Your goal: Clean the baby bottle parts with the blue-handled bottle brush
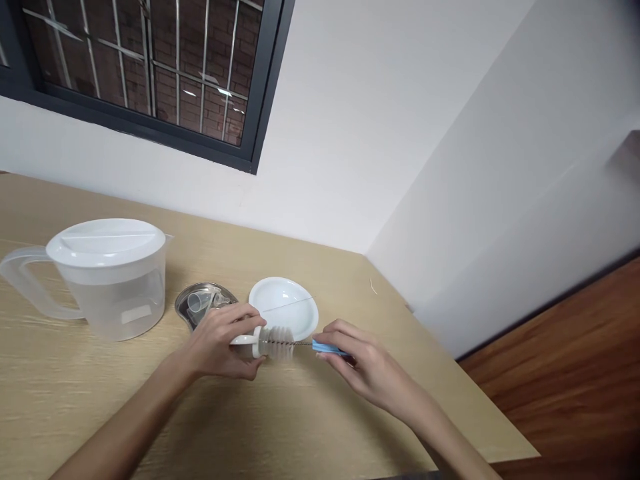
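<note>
My right hand (363, 363) grips the blue handle of a bottle brush (278, 341), which points left. Its pale bristles meet the round collar of a white plastic piece (250, 341); some may be inside, but I cannot tell how far. My left hand (225, 343) is closed around that white piece, with thumb below and fingers above, hiding much of it. Behind the brush sits a white oval dish (280, 293) with a thin line across it. A shiny metal dish (183, 301), partly covered by my left hand, holds a clear plastic cone (197, 301) and other small parts.
A translucent lidded pitcher (117, 287) stands at left, its handle pointing left. The wooden table (280, 427) meets a white wall behind and has an edge at right. A short white strand (373, 287) lies near the back right. A barred window (150, 67) is above.
</note>
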### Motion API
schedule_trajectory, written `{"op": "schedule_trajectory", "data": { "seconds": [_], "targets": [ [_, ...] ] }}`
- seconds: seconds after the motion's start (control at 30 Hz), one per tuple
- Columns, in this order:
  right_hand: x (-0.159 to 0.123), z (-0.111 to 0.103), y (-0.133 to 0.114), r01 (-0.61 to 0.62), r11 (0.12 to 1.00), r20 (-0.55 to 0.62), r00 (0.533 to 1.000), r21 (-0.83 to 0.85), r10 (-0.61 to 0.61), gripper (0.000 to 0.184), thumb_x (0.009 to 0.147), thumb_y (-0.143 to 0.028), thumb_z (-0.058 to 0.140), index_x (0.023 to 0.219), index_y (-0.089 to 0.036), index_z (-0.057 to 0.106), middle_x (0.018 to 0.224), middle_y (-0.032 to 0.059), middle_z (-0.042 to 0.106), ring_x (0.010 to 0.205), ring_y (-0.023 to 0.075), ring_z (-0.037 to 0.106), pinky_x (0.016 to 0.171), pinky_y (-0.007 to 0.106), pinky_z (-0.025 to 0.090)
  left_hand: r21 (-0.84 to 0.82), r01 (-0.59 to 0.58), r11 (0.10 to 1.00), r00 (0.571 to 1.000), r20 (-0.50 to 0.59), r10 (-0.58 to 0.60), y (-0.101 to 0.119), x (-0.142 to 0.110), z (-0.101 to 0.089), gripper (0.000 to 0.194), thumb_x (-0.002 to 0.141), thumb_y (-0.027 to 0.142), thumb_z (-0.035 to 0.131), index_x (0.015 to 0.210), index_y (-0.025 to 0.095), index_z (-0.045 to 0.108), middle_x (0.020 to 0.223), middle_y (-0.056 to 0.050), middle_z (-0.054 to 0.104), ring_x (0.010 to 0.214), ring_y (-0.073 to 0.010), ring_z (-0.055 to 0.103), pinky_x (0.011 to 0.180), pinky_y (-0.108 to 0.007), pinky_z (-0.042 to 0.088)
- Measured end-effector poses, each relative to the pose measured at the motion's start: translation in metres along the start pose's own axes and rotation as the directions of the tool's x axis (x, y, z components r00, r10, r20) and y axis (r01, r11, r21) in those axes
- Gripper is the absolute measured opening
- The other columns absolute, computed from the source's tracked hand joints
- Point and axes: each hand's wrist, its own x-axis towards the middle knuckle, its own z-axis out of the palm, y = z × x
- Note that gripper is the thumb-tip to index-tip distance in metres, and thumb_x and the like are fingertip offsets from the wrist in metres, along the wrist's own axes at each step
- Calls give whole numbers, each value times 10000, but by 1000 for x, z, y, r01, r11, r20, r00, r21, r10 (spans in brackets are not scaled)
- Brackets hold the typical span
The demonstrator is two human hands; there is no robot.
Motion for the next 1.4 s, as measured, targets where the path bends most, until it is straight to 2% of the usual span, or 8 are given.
{"op": "schedule_trajectory", "data": {
  "seconds": [0.2,0.47,0.8,0.97,1.07,1.17,1.3,1.4],
  "targets": [
    [4,5,-2,28,1000,-19,999,-3,-28,254,981,-238,468,1173,-234,634,1060,88,639,926,183,629,789,303,535,28,-9,1000,1000,-24,10,-2,0,-1,369,607,244,667,974,205,667,897,-56,703,734,-175,649,632,-270,498],
    [10,9,4,-95,995,82,993,45,91,220,981,-293,488,1141,-249,632,1088,58,653,961,183,620,791,286,522,109,-40,993,999,19,39,-6,-2,2,375,626,239,650,1000,203,638,927,-53,705,771,-185,663,612,-269,484],
    [2,15,15,16,992,-50,998,-123,-22,203,1002,-300,445,1121,-215,586,996,78,645,873,187,618,761,299,485,93,-5,996,1000,10,4,-6,-1,-2,364,647,259,678,1005,203,636,936,-51,700,778,-181,663,646,-272,493],
    [8,16,12,-183,983,-12,983,10,183,375,1022,-385,382,804,-183,611,676,1,604,587,117,539,573,229,422,119,-51,992,999,-10,53,-5,-2,-1,371,657,251,676,1021,198,628,946,-51,708,795,-189,668,646,-276,488],
    [5,13,10,-241,970,36,970,12,241,331,1006,-434,409,966,-191,629,723,0,630,603,125,563,555,227,436,112,-41,993,999,6,41,-6,-2,0,378,639,244,676,1011,198,635,941,-48,705,783,-187,666,635,-275,486],
    [-3,9,14,-111,991,-37,993,-74,109,384,950,-409,543,1286,-225,514,1010,76,665,797,178,630,655,279,508,85,-3,996,1000,18,1,-5,0,-3,378,619,246,681,993,196,649,943,-50,700,774,-183,661,647,-275,494],
    [-12,6,22,115,990,-87,989,-87,-123,236,986,-210,466,1200,-235,562,1052,81,654,919,189,639,768,302,515,55,33,998,999,35,-35,-3,3,-9,364,603,238,681,965,201,668,925,-46,697,767,-182,656,662,-278,497],
    [-13,7,24,126,991,-117,985,-37,-130,234,981,-195,483,1193,-232,575,1020,68,668,901,179,643,768,292,505,48,20,999,999,36,-22,-2,4,-9,347,605,230,672,951,206,674,907,-39,698,746,-175,654,643,-270,489]
  ]
}}
